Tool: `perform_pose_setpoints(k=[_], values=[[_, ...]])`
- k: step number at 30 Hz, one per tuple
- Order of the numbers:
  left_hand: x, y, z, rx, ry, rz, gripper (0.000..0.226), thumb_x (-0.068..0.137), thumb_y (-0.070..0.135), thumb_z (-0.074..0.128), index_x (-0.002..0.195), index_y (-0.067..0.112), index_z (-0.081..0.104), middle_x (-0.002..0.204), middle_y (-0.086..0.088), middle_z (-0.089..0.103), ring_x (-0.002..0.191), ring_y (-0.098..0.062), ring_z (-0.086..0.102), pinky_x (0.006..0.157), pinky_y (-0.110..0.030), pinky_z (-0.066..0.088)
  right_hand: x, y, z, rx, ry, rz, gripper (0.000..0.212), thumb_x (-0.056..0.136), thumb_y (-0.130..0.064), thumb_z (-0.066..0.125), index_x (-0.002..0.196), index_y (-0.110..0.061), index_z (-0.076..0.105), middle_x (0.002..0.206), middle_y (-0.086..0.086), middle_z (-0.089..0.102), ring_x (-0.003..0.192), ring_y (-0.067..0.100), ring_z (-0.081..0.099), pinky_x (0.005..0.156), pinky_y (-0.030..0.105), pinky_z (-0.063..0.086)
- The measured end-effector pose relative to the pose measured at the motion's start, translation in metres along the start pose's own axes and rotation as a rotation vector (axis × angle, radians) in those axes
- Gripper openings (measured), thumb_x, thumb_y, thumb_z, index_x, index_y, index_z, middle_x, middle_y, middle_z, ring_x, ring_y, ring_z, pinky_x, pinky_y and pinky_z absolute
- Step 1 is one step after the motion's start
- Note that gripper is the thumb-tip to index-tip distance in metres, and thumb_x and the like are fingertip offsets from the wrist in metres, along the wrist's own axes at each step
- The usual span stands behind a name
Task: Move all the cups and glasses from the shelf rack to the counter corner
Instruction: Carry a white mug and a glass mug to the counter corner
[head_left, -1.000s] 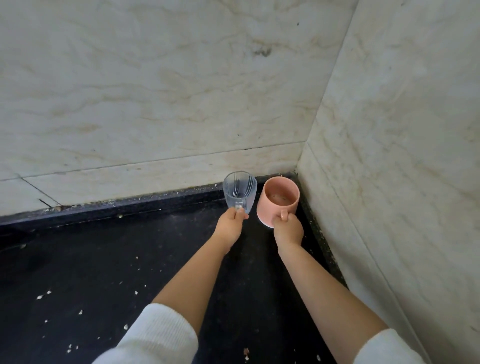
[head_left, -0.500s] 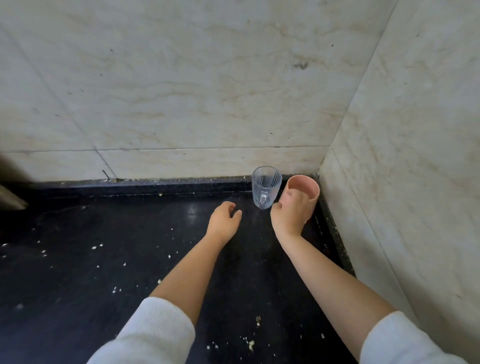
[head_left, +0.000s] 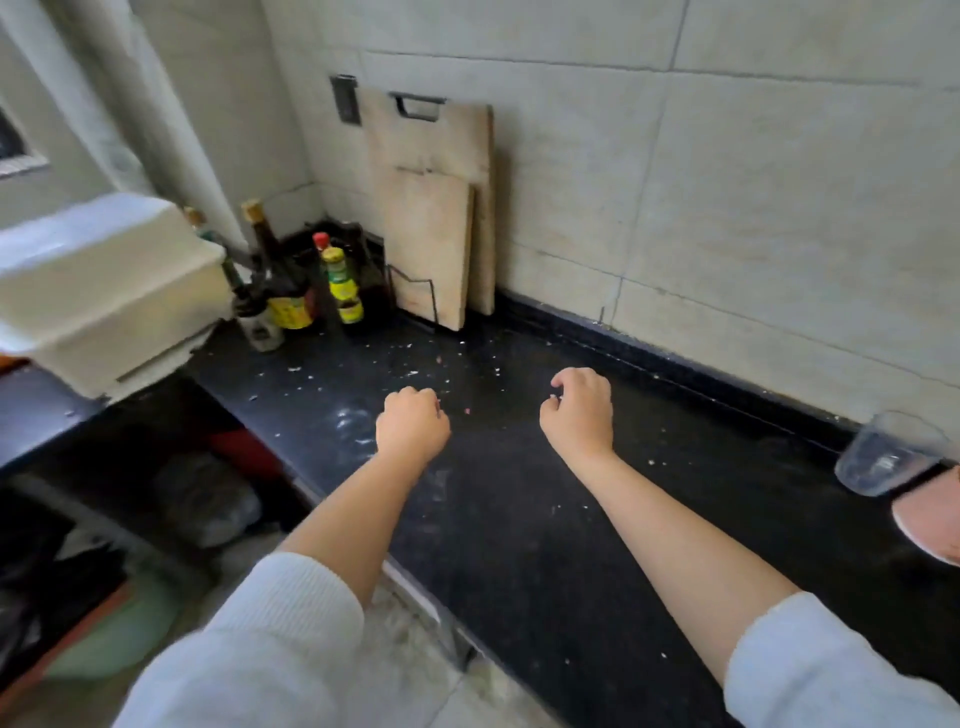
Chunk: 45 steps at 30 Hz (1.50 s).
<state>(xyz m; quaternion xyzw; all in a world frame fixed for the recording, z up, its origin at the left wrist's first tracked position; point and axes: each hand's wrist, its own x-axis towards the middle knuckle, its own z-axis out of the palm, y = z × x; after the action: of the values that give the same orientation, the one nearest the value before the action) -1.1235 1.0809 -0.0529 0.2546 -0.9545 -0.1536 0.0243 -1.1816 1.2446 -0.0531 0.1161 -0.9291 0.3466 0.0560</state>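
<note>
Clear glass (head_left: 883, 457) at the far right of the black counter (head_left: 519, 519), near the wall base; pink cup (head_left: 930, 519) just beside it, cut by the frame edge, contact between the two uncertain. Left hand (head_left: 413, 428) and right hand (head_left: 579, 410) above mid-counter, well apart from both vessels, fingers loosely curled, nothing held. White crumbs scattered on the counter. Two wooden cutting boards (head_left: 431, 218) upright against the tiled wall; sauce bottles (head_left: 311, 280) in the far left corner; white appliance (head_left: 98, 291) at left.
</note>
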Motion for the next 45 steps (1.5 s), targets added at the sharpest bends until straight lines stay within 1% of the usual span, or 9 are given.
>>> perform_pose_setpoints(k=[7, 11, 20, 23, 29, 33, 37, 41, 45], values=[[-0.099, -0.234, -0.109, 0.197, 0.148, -0.234, 0.032, 0.09, 0.018, 0.04, 0.117, 0.008, 0.056, 0.122, -0.015, 0.055, 0.117, -0.034, 0.044, 0.088, -0.042, 0.043, -0.101, -0.199, 0.096, 0.103, -0.175, -0.254, 0.025, 0.083, -0.002, 0.046, 0.105, 0.001, 0.058, 0.117, 0.018, 0.058, 0.115, 0.032, 0.045, 0.092, 0.039, 0.039], [-0.166, -0.349, -0.161, 0.237, 0.23, -0.436, 0.035, 0.089, 0.018, 0.041, 0.12, 0.009, 0.054, 0.126, -0.015, 0.054, 0.12, -0.034, 0.042, 0.092, -0.043, 0.042, -0.162, -0.303, 0.147, 0.136, -0.279, -0.444, 0.026, 0.083, -0.003, 0.045, 0.105, 0.001, 0.058, 0.117, 0.018, 0.059, 0.115, 0.033, 0.045, 0.094, 0.04, 0.038], [-0.3, -0.538, -0.234, 0.301, 0.329, -0.885, 0.036, 0.087, 0.016, 0.043, 0.12, 0.008, 0.054, 0.127, -0.014, 0.054, 0.121, -0.032, 0.043, 0.093, -0.042, 0.042, -0.291, -0.51, 0.256, 0.218, -0.505, -0.873, 0.029, 0.082, -0.004, 0.047, 0.107, 0.002, 0.059, 0.113, 0.022, 0.061, 0.11, 0.035, 0.05, 0.092, 0.039, 0.039], [-0.328, -0.599, -0.259, 0.312, 0.376, -1.011, 0.033, 0.088, 0.016, 0.042, 0.118, 0.01, 0.054, 0.126, -0.014, 0.053, 0.12, -0.032, 0.042, 0.094, -0.043, 0.04, -0.32, -0.578, 0.293, 0.215, -0.568, -1.028, 0.032, 0.084, -0.006, 0.048, 0.113, 0.001, 0.057, 0.118, 0.021, 0.06, 0.115, 0.035, 0.048, 0.097, 0.038, 0.037], [-0.354, -0.722, -0.321, 0.337, 0.43, -1.231, 0.031, 0.087, 0.017, 0.044, 0.115, 0.011, 0.056, 0.125, -0.014, 0.054, 0.118, -0.032, 0.042, 0.092, -0.041, 0.04, -0.361, -0.722, 0.375, 0.229, -0.695, -1.167, 0.036, 0.085, -0.012, 0.049, 0.119, -0.002, 0.055, 0.127, 0.021, 0.053, 0.118, 0.036, 0.047, 0.1, 0.041, 0.039], [-0.361, -0.796, -0.358, 0.356, 0.423, -1.312, 0.032, 0.086, 0.014, 0.041, 0.114, 0.009, 0.054, 0.128, -0.015, 0.052, 0.121, -0.032, 0.041, 0.093, -0.042, 0.04, -0.399, -0.809, 0.425, 0.253, -0.733, -1.266, 0.033, 0.083, -0.013, 0.051, 0.114, -0.001, 0.058, 0.123, 0.02, 0.055, 0.118, 0.035, 0.047, 0.098, 0.039, 0.04], [-0.379, -0.856, -0.377, 0.366, 0.39, -1.355, 0.035, 0.085, 0.013, 0.041, 0.118, 0.01, 0.053, 0.128, -0.016, 0.051, 0.121, -0.032, 0.042, 0.094, -0.041, 0.04, -0.45, -0.867, 0.458, 0.235, -0.742, -1.398, 0.036, 0.082, -0.013, 0.05, 0.116, -0.003, 0.057, 0.124, 0.019, 0.056, 0.118, 0.034, 0.046, 0.096, 0.038, 0.04], [-0.409, -0.932, -0.394, 0.353, 0.39, -1.41, 0.031, 0.084, 0.011, 0.043, 0.112, 0.008, 0.055, 0.124, -0.017, 0.054, 0.117, -0.034, 0.045, 0.089, -0.04, 0.041, -0.517, -0.924, 0.498, 0.211, -0.775, -1.526, 0.038, 0.083, -0.013, 0.049, 0.119, -0.004, 0.056, 0.124, 0.017, 0.056, 0.117, 0.035, 0.047, 0.095, 0.039, 0.041], [-0.438, -1.012, -0.42, 0.346, 0.415, -1.399, 0.035, 0.083, 0.01, 0.042, 0.116, 0.01, 0.054, 0.127, -0.018, 0.051, 0.12, -0.033, 0.041, 0.092, -0.043, 0.04, -0.571, -0.979, 0.535, 0.188, -0.799, -1.518, 0.039, 0.084, -0.012, 0.045, 0.121, -0.004, 0.054, 0.126, 0.018, 0.055, 0.118, 0.035, 0.045, 0.095, 0.04, 0.041]])
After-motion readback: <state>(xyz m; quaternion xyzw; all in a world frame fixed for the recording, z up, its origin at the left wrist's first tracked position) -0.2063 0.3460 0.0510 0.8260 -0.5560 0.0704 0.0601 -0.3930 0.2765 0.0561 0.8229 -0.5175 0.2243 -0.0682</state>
